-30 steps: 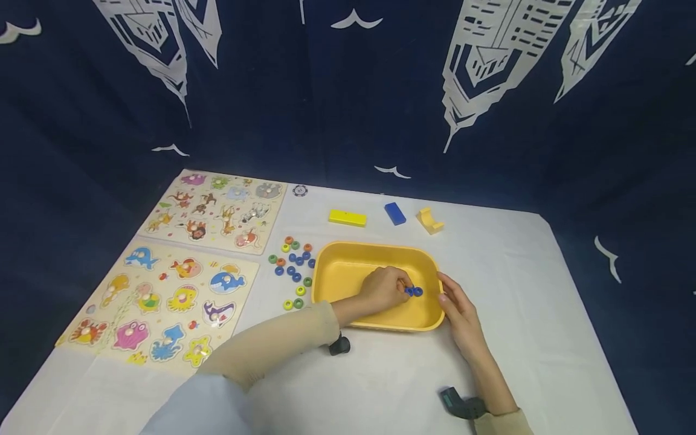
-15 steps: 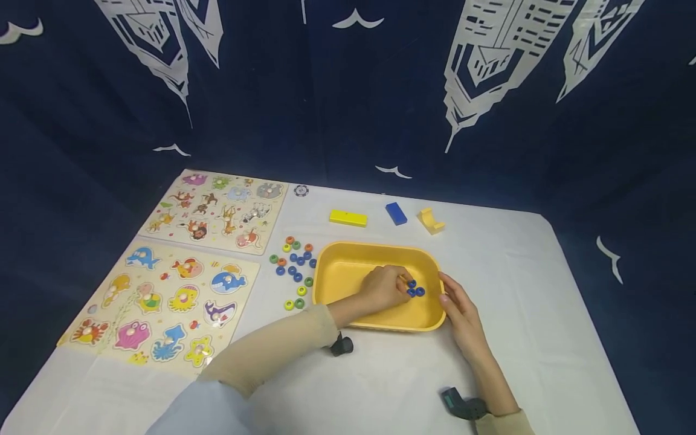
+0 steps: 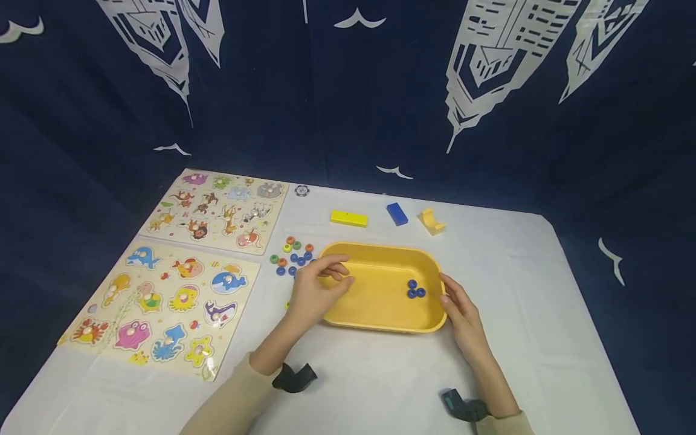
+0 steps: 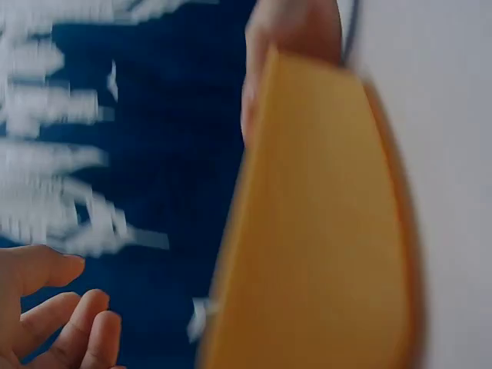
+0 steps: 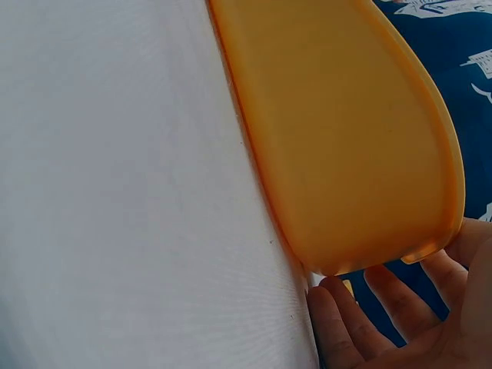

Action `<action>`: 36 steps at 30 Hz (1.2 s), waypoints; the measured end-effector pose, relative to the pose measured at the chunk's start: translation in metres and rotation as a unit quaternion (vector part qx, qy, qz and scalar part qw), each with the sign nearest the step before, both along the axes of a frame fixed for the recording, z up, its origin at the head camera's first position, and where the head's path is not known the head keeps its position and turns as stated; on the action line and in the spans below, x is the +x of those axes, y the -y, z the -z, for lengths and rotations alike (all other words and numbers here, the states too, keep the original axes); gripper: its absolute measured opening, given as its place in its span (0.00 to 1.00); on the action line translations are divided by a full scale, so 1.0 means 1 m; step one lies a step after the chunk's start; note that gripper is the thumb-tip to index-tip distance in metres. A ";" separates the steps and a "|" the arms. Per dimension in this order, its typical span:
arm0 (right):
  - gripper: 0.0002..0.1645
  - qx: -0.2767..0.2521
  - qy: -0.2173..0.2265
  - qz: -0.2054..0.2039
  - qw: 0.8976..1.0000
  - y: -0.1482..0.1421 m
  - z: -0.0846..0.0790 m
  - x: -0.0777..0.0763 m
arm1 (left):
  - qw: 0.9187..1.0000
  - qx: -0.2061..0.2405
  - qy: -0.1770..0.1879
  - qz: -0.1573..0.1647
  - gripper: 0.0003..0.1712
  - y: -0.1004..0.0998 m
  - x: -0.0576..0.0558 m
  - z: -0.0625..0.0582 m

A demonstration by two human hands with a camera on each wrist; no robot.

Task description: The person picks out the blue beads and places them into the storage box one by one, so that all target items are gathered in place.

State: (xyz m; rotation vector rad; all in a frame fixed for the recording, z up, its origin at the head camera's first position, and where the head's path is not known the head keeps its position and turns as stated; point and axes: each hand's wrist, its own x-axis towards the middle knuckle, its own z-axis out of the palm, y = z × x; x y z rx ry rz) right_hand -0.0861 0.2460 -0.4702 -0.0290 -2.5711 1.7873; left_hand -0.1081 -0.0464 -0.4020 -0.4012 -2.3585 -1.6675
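Note:
A yellow plastic tray (image 3: pixel 375 299) stands on the white-covered table, with three blue beads (image 3: pixel 411 293) near its right end. My left hand (image 3: pixel 311 297) hovers over the tray's left edge, thumb and fingers apart and loosely bent, holding nothing. It covers part of the loose beads (image 3: pixel 294 257) lying left of the tray; blue, green, orange and yellow ones show. My right hand (image 3: pixel 465 323) grips the tray's right end, thumb at the rim. In the right wrist view, the fingers (image 5: pixel 400 300) lie against the outside of the tray wall (image 5: pixel 346 138).
Two wooden animal puzzle boards (image 3: pixel 185 296) lie at the left. Behind the tray are a yellow block (image 3: pixel 348 218), a blue block (image 3: pixel 397 214), a curved cream-yellow block (image 3: pixel 432 222) and a poker chip (image 3: pixel 301 190). A dark patterned curtain (image 3: pixel 326 109) hangs at the back.
A third blue bead has come to lie in the tray, let go by my left hand. That hand has then moved left, from the beads to the tray's left edge. My right hand stays put.

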 end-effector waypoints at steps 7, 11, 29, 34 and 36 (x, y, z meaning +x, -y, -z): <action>0.26 -0.009 0.005 0.000 1.000 -0.001 0.001 -0.001 | 0.986 0.015 0.052 -0.159 0.18 0.051 -0.004 0.036; 0.26 -0.009 0.004 -0.001 1.000 -0.001 0.003 -0.001 | 0.974 -0.005 0.058 -0.219 0.18 0.064 -0.008 0.052; 0.25 0.003 0.000 0.004 1.000 -0.001 0.005 -0.001 | 0.933 -0.133 0.082 -0.325 0.18 0.074 -0.023 0.086; 0.25 0.006 -0.001 0.004 1.000 -0.001 0.005 -0.001 | 0.929 -0.148 0.089 -0.327 0.15 0.073 -0.023 0.084; 0.25 0.005 -0.002 0.003 1.000 0.000 0.005 -0.001 | 0.929 -0.146 0.090 -0.327 0.14 0.072 -0.022 0.081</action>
